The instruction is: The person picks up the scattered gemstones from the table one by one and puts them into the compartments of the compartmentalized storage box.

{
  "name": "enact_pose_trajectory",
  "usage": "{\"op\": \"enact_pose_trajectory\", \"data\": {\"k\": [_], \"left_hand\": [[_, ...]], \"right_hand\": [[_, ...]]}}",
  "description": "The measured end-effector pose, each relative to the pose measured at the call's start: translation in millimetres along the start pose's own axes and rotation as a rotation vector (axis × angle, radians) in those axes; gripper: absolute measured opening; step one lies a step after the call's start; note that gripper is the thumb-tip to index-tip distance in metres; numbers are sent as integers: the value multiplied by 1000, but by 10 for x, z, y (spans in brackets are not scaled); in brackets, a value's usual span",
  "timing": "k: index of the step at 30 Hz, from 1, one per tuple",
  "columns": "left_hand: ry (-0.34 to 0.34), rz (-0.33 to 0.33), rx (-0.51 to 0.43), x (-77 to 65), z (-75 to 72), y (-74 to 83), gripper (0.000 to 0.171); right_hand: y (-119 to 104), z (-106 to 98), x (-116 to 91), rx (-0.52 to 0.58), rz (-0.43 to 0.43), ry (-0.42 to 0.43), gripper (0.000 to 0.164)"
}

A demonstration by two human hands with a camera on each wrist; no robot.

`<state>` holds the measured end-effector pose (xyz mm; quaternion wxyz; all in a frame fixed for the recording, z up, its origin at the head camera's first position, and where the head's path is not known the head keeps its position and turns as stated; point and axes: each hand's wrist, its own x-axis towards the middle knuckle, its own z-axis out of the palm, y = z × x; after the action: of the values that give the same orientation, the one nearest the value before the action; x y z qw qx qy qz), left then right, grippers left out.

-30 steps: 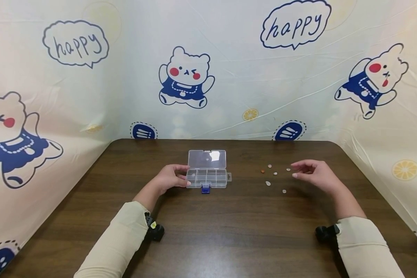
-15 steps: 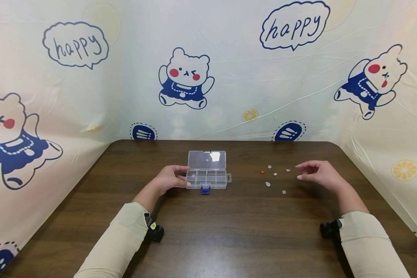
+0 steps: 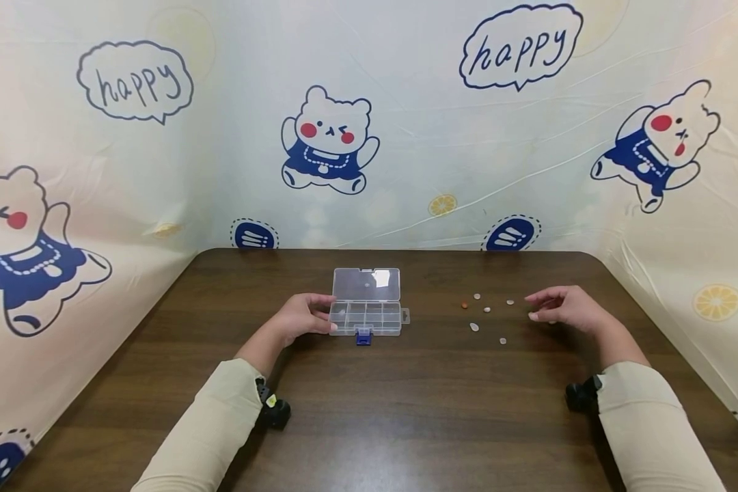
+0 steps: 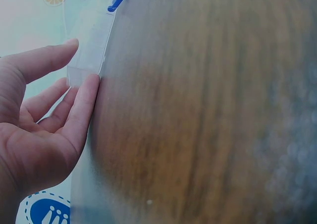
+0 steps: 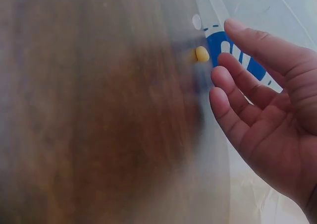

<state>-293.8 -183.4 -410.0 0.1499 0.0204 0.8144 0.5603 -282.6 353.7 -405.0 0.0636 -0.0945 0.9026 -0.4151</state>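
Observation:
A clear plastic compartment box [image 3: 381, 320] stands on the table with its lid [image 3: 350, 285] raised and a blue latch [image 3: 363, 337] at its front. My left hand [image 3: 298, 318] holds its left end, thumb near the front corner and a finger near the back corner. A pale spot shows in a left compartment. Several small pebble-like pieces lie to the right, mostly whitish, among them a pale one [image 3: 474, 327] and an orange-brown one [image 3: 465, 305]. My right hand [image 3: 568, 306], fingers loosely bent and holding nothing, hovers right of the rightmost whitish piece [image 3: 510, 302].
The brown wooden table [image 3: 369, 410] has a patterned cloth [image 3: 406, 137] along its back and sides. A hanging tab [image 3: 406, 316] sticks out from the box's right end. Small black cameras are strapped to both wrists.
My right hand has drawn back a little to the right, away from the pieces. The left hand, the box and the pieces stay in place.

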Motion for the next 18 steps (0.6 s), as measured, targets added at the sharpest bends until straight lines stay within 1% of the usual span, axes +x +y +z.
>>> {"op": "enact_pose_trajectory", "data": {"k": [7,11,15,18], "left_hand": [[-10,6,0,10,11,-3,67],[-7,-4,-2,7,8,5,67],[-3,-9,4,4,5,8,66],[-6,-1,11,9,1,-4,66]], "right_hand": [[82,1,32,46,22,-32,43],[115,-2,40,63,26,-40,43],[124,-12,60,30,34,-47,42],[118,-8,76,-22,33,-50,40]]}}
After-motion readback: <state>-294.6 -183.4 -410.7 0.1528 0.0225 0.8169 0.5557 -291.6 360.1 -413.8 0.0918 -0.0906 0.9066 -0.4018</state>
